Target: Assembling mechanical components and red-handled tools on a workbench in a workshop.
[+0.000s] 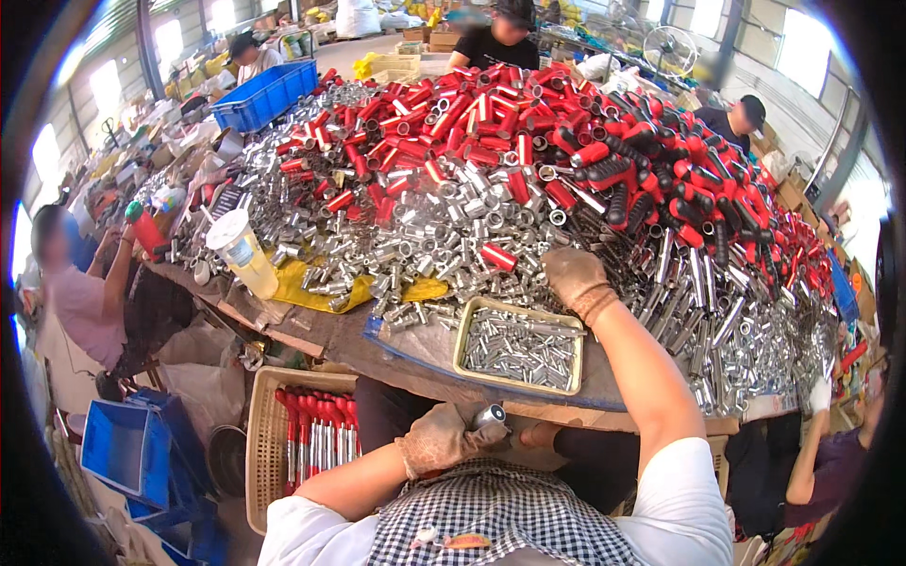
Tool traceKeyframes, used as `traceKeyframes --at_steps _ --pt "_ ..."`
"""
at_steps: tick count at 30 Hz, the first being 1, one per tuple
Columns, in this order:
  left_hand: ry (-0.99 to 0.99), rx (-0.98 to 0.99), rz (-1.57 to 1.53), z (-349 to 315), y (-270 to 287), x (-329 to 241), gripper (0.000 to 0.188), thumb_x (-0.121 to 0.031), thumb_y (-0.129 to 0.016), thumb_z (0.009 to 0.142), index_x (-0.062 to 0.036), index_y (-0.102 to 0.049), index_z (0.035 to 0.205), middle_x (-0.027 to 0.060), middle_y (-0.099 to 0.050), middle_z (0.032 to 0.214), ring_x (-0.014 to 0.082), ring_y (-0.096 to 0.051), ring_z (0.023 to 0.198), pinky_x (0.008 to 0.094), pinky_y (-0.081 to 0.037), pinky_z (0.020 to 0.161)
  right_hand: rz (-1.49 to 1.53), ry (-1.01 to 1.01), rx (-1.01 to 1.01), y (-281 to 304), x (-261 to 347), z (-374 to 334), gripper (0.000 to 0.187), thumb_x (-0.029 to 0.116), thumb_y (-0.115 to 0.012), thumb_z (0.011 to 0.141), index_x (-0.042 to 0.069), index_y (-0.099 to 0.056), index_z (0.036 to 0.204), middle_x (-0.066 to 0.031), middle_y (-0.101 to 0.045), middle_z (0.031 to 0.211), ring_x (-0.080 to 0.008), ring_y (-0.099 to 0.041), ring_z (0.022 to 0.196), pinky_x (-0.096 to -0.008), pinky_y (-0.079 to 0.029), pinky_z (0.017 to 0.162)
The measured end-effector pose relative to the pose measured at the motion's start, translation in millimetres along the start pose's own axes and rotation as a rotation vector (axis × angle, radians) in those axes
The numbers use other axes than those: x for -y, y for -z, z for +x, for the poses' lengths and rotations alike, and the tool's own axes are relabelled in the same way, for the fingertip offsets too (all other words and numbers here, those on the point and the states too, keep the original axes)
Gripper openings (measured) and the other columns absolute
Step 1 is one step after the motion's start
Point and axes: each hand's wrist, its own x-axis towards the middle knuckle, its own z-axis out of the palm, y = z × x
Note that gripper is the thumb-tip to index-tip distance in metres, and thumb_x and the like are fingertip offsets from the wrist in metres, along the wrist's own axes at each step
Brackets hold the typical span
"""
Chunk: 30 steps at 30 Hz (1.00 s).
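My left hand (436,443), in a stained work glove, is closed around a short metal cylinder (489,415) just above my lap. The cylinder's round end faces up, and the glove hides its lower part. My right hand (578,280), gloved too, reaches to the near slope of the heap, its fingers curled down among loose silver sockets (451,224). What those fingers hold, if anything, is hidden. Just below the right wrist stands a cream plastic tray (460,351) filled with small metal pins. A red tube (498,257) lies among the sockets left of that hand.
Red tubes (472,118) and red-and-black handles (628,174) top the heap. A drink cup (243,253) stands on the left by yellow cloth (326,288). A cream basket (257,448) of red-handled tools is beside my left arm, near blue bins (123,453). Several people work around the table.
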Motion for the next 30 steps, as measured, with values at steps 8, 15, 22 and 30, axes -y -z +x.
traceKeyframes --at_steps 8,15,22,30 --pt "-0.145 -0.084 -0.050 -5.3 0.5 11.5 0.050 -0.042 -0.057 0.093 -0.0026 -0.051 0.124 0.0219 -0.065 0.095 0.0370 -0.066 0.089 0.0426 -0.052 0.075 1.155 0.188 0.189 138.7 101.9 -84.5 0.016 0.013 -0.065 0.088 0.011 -0.068 0.104 -0.0062 -0.067 0.080 -0.0158 -0.065 0.069 -0.0292 -0.049 0.056" --pt "-0.274 -0.148 0.166 -1.1 -13.0 18.1 0.045 -0.038 -0.062 0.090 -0.0048 -0.054 0.119 0.0212 -0.065 0.082 0.0402 -0.066 0.077 0.0466 -0.052 0.064 0.813 0.574 0.180 121.0 115.4 -108.7 0.031 0.017 -0.070 0.081 0.008 -0.066 0.110 -0.0097 -0.067 0.083 -0.0288 -0.064 0.072 -0.0355 -0.052 0.062" --pt "-0.165 -0.075 0.075 2.5 -12.2 21.3 0.043 -0.028 -0.071 0.085 -0.0059 -0.056 0.118 0.0180 -0.067 0.094 0.0364 -0.067 0.084 0.0418 -0.054 0.073 0.562 0.645 0.233 126.3 129.0 -100.8 0.029 0.017 -0.061 0.079 0.014 -0.064 0.107 -0.0087 -0.064 0.076 -0.0254 -0.065 0.069 -0.0352 -0.053 0.059" --pt "-0.195 -0.143 0.199 1.4 -9.5 19.4 0.046 -0.027 -0.068 0.088 -0.0045 -0.054 0.126 0.0202 -0.064 0.113 0.0384 -0.062 0.104 0.0429 -0.049 0.089 0.857 0.049 0.364 95.4 50.8 -28.7 0.032 0.023 -0.060 0.087 0.007 -0.061 0.115 -0.0208 -0.064 0.112 -0.0393 -0.059 0.104 -0.0432 -0.048 0.088"
